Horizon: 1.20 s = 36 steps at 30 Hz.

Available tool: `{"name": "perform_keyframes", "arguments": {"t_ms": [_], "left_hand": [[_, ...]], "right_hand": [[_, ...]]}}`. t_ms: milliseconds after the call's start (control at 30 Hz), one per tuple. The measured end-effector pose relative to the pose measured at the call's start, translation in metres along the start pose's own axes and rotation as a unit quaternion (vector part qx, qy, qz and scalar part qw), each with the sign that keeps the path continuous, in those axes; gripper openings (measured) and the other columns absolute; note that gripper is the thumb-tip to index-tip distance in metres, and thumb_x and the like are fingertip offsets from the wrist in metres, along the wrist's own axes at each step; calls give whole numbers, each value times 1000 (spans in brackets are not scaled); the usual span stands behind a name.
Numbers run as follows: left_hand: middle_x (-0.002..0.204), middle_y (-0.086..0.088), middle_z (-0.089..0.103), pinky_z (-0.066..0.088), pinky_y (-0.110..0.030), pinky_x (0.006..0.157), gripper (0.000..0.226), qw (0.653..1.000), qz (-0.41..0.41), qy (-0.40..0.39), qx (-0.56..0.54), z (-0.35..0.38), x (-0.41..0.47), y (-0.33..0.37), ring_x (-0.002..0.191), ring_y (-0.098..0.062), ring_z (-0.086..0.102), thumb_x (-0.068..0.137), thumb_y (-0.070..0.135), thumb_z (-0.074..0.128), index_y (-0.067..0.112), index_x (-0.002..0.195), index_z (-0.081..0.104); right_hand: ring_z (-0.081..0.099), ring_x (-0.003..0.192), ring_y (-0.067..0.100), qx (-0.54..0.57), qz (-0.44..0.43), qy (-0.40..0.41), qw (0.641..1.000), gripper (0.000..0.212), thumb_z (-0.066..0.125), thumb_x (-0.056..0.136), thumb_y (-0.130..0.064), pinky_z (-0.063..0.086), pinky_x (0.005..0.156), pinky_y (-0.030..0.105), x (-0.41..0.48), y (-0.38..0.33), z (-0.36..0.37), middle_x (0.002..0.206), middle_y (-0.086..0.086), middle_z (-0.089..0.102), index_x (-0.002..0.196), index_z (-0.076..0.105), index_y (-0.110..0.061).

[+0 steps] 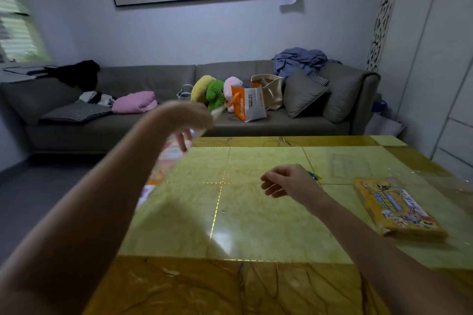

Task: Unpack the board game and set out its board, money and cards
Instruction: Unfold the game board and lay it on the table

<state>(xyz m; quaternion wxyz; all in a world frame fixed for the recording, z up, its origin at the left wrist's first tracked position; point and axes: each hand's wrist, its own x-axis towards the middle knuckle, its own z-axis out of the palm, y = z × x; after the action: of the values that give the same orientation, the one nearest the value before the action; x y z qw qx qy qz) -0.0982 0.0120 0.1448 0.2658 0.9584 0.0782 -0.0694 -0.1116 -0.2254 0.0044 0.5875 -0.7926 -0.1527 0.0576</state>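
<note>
Amber veined marble forms the near edge of the surface (194, 286). On it lies a pale yellow-green paper game board (256, 212), creased into squares, with colourful print showing at its left edge. The right hand (286, 181) hovers above it, grip loose and empty, with small coloured plastic pieces (314, 175) just beyond. A yellow cardboard game box (396, 207) lies to the right. The left hand (186, 120), blurred, pinches the board's raised far-left corner. Behind stands a grey sofa (153, 79).
</note>
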Motion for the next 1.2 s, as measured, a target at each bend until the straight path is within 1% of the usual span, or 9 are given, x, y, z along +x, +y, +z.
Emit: {"name": "perform_keyframes", "arguments": {"t_ms": [200,333,400,467,600,733,833,967,1200], "left_hand": [[125,-38,51,58,-41,54,42,976,-107,-189,9,134,40,5,104,-47,62,100,9,34,-19,132,31],[148,-26,32,53,-45,89,58,948,-150,-255,-122,180,53,-3,119,-47,53,103,26,40,-11,143,20],[133,-27,45,47,-51,97,55,939,-134,-271,-164,194,53,-11,97,-44,65,103,40,36,-7,131,35],[115,-26,54,53,-36,86,53,947,-115,-258,-151,201,55,-24,65,-29,65,102,43,33,-4,125,43],[118,-19,61,44,-20,54,30,989,-59,-132,-39,210,60,-69,77,-21,57,99,18,44,-3,112,60],[119,-10,66,47,-19,70,30,994,12,-104,11,222,35,-116,89,-18,60,96,14,45,7,118,64],[131,-8,58,54,-27,85,34,991,76,-106,14,236,16,-146,98,-18,63,94,20,53,13,127,56],[159,5,13,20,-50,115,64,986,110,-99,79,241,12,-167,141,-25,27,94,43,51,31,150,24],[160,3,9,4,-52,118,62,987,102,-72,98,242,22,-167,145,-22,19,97,46,44,27,151,21]], "right_hand": [[69,71,25,78,181,-66,978,40,45,100,-37,56,62,30,-20,50,14,96,20,71,111,61,-2],[71,74,28,140,256,-60,955,54,44,91,-60,57,57,30,-21,78,19,96,19,72,113,56,-11],[71,79,27,139,268,-60,951,53,47,89,-59,56,62,30,-19,89,18,96,16,73,110,61,-11],[71,85,26,114,274,-51,954,42,56,90,-49,54,68,32,-18,100,17,96,12,74,107,64,-11],[67,77,19,44,285,-27,957,45,67,87,-14,52,61,28,-16,122,20,102,10,69,129,49,-10],[62,60,17,26,273,8,962,69,69,78,7,48,45,23,-18,138,29,126,16,58,140,41,-7],[62,54,15,32,255,27,966,66,70,78,7,48,44,22,-21,147,31,108,17,62,137,45,-8],[61,49,11,33,238,45,970,50,68,81,7,51,46,20,-26,146,31,85,14,66,127,53,-5],[66,52,13,55,253,-69,963,19,50,98,-17,49,43,20,-38,125,38,74,3,72,101,64,-4]]}}
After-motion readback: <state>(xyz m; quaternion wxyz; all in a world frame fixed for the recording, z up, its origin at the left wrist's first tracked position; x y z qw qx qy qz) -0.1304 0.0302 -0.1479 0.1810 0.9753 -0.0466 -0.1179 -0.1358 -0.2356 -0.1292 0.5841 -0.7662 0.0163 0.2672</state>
